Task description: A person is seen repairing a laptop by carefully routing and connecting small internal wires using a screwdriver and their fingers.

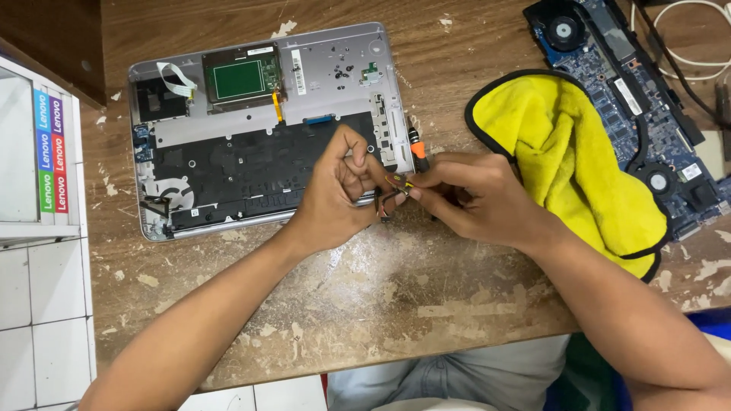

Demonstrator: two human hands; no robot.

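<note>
**Hands meet at the laptop shell's corner**

I see the worn wooden table [426, 297], bare toward its near edge. The opened laptop shell [320, 76] lies top-left, the yellow cloth [563, 152] to its right. My left hand [335, 190] and right hand [472, 198] pinch together on a small wired part [392, 190] at the shell's near right corner, beside a screwdriver [416, 144].

On the bench [426, 304] lie one opened silver laptop shell [259, 129], one blue circuit board [632, 99] with two round fans, one yellow cloth [579, 160], one orange-handled screwdriver [416, 143], and two hands: left [335, 194], right [476, 198].
</note>
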